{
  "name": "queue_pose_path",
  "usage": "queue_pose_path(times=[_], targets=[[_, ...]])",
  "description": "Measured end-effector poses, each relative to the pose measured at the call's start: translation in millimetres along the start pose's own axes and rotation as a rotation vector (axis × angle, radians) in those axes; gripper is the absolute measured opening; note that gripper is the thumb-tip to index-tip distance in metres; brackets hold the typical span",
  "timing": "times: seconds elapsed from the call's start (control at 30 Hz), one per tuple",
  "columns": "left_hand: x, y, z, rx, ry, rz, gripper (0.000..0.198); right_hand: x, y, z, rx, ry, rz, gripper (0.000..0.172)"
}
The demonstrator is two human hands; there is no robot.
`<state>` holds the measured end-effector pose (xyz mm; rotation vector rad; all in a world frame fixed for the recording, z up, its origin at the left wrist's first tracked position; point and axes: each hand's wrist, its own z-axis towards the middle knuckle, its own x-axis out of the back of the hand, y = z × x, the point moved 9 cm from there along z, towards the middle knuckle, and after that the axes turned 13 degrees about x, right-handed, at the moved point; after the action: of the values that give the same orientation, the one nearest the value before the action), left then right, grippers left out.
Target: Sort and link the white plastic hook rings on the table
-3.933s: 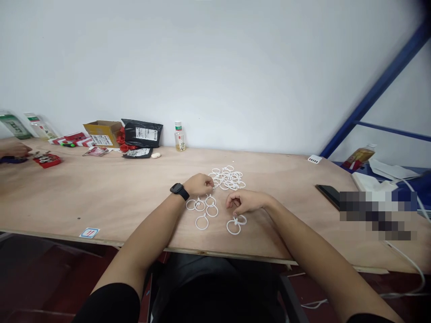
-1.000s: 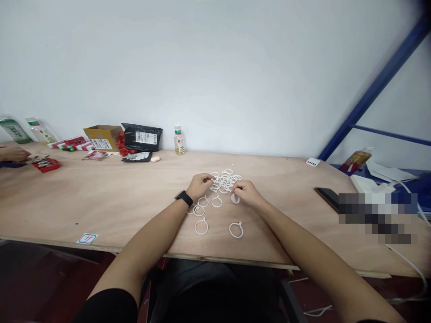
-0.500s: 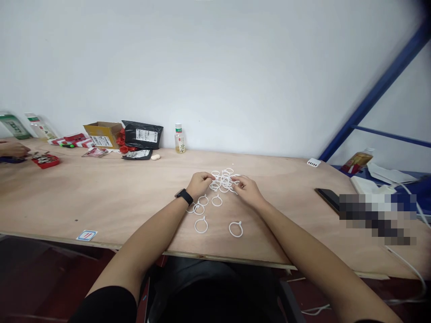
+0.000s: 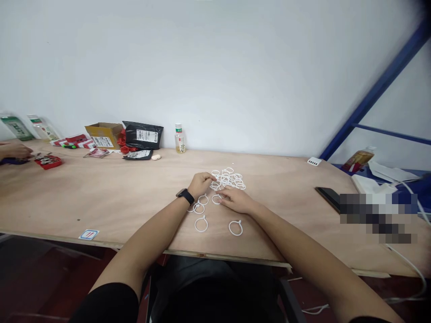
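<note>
A loose pile of white plastic rings (image 4: 232,179), each with a small tab, lies on the table in front of me. My left hand (image 4: 200,183) is at the pile's left edge, thumb and finger pinched on a white ring there; the exact grip is small and partly hidden. Just below the pile, my right hand (image 4: 235,199) reaches over a single ring (image 4: 214,200), its thumb and fingers apart at that ring's right side. Several overlapping rings (image 4: 199,208) lie beside my left wrist. Nearer to me are two separate rings, one on the left (image 4: 201,224) and one on the right (image 4: 235,228).
A bottle (image 4: 180,140), a black parcel (image 4: 143,133) and an open carton (image 4: 103,135) stand along the wall. Another person's hand (image 4: 15,150) is at far left by a red tray (image 4: 50,164). A phone (image 4: 326,197) lies at right; a card (image 4: 89,234) sits near the front edge.
My right hand has moved from the pile's right side down and left to the single ring below it, uncovering rings on the right. My left hand has stayed almost where it was.
</note>
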<state>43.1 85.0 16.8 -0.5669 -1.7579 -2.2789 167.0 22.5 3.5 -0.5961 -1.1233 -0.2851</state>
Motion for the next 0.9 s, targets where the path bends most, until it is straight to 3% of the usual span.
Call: queue_pose_path(times=[0.13,0.3,0.37,0.5,0.57,0.67,0.8,0.9], targets=[[-10.5,2.1,-2.6,-0.053,-0.082,-0.005,0.031,2.0,6.1,0.4,-0.032,0.017,0.007,0.031],[8.4,11.8,-3.7,-0.074,0.037,0.207,0.026,5.0,23.6,-5.4,-0.168,0.047,0.016,0.030],[8.8,10.7,-3.8,-0.052,-0.053,0.303,0.020,5.3,28.0,-7.4,-0.196,0.053,0.038,0.030],[-6.6,-2.6,-11.7,0.017,-0.381,0.354,0.009,3.7,32.3,-9.9,-0.213,0.029,0.089,0.018],[-12.3,-9.4,-14.7,0.063,-0.452,0.362,0.009,6.5,31.9,-10.3,-0.201,0.050,0.109,0.012],[-14.4,-11.1,-13.7,0.074,-0.426,0.394,0.007,15.2,32.0,-10.6,-0.193,0.159,0.174,0.011],[-7.8,-6.6,-9.6,0.035,-0.350,0.379,0.020,23.8,44.2,-14.0,-0.266,0.372,0.343,0.014],[-5.8,-13.7,-8.9,0.076,-0.384,0.369,0.015,27.4,58.6,-18.9,-0.322,0.538,0.485,0.024]])
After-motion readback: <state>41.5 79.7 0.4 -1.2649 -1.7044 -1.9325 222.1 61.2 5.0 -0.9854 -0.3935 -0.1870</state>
